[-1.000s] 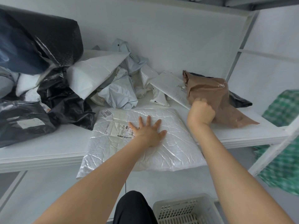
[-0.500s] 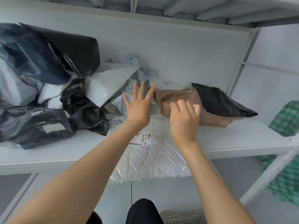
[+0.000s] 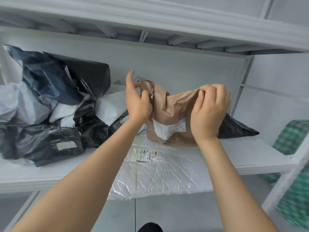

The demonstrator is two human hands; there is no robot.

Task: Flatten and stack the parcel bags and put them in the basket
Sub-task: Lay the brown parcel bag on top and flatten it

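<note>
Crumpled matte brown bag (image 3: 170, 108) held upright; right hand (image 3: 210, 111) pinching its top edge, left hand (image 3: 136, 104) loosely gripping its left edge; flat, crinkled glossy white bag (image 3: 163, 174) beneath, on shelf (image 3: 250, 156)

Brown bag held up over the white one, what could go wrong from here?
The flattened white bag overhangs the shelf edge; setting the brown bag on it could nudge it off. The brown bag hangs crumpled between left hand and right hand, so it may fold under instead of lying flat.
</note>
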